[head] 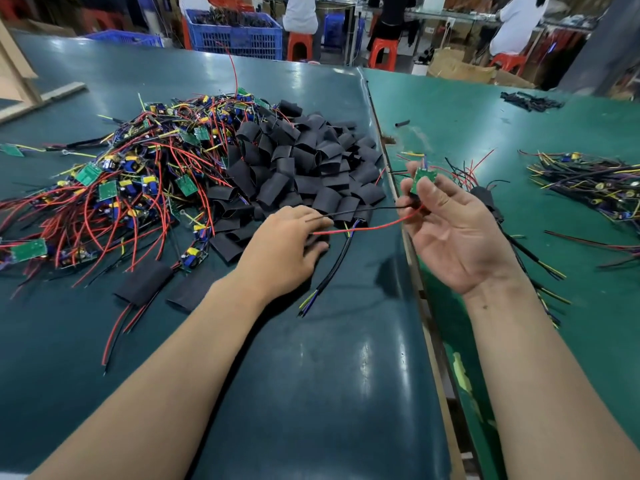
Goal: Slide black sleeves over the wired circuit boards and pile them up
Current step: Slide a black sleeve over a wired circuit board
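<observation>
Right hand (450,233) raised above the table (329,375), fingers (431,188) pinched on a green board (419,180) — its wires (363,227) trail leftward. Left hand (284,247) rests palm-down at the sleeve pile (304,164), fingers curled over one sleeve — grip unclear.

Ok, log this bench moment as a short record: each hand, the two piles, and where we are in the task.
left hand: palm down at near edge of black sleeve pile, on a sleeve
right hand: raised, pinching a green circuit board, red and black wires trailing left
unsleeved boards: tangled heap, left of sleeves
stage: held board bare, sleeve not yet on
</observation>
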Demonstrator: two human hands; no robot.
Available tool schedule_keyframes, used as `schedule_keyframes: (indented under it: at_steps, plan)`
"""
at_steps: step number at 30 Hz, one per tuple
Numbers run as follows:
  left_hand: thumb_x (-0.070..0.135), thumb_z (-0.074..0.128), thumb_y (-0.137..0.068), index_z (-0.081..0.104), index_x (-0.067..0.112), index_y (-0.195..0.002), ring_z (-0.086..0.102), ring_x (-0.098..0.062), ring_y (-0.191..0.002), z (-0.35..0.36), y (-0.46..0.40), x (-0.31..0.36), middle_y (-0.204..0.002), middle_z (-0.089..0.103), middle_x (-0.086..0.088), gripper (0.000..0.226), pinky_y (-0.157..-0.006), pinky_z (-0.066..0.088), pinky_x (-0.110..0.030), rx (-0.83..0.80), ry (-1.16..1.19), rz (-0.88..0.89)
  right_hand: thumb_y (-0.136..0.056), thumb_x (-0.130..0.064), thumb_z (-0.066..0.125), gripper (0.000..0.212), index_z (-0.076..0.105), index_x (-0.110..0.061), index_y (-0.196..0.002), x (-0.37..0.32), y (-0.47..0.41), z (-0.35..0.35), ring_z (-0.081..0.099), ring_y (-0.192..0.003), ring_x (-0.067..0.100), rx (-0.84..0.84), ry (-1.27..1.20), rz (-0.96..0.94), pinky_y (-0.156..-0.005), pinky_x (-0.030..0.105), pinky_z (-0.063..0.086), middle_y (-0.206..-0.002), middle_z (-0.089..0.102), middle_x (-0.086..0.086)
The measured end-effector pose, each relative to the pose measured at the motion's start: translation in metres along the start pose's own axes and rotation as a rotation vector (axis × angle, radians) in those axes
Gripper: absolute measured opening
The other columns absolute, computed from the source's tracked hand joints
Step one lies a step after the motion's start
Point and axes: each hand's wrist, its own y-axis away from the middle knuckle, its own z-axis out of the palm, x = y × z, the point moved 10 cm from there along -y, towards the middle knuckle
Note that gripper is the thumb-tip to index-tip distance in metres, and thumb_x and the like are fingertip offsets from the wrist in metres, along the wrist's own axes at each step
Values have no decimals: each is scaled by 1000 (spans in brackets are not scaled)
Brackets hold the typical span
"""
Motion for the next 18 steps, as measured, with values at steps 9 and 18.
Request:
schedule_keyframes:
  at_steps: [9, 18]
  plan:
    - [29, 75, -84, 65, 21, -123, 54, -23, -112, -10, 1, -21, -115, 69, 4, 41, -102, 40, -41, -40, 32, -92, -73, -1, 65, 31, 60, -5, -103, -13, 1, -1, 71, -82, 15, 72, 117, -155, -78, 21, 54, -92, 75, 11]
    - [7, 82, -76, 62, 19, -97, 68, -17, -95, -48, 10, -10, -100, 71, 1, 31, -89, 53, -31, 315, 634, -71, -79, -14, 72, 23, 59, -8, -96, -42, 11, 2, 73, -74, 24, 144, 182, -383, -68, 31, 59, -79, 74, 11]
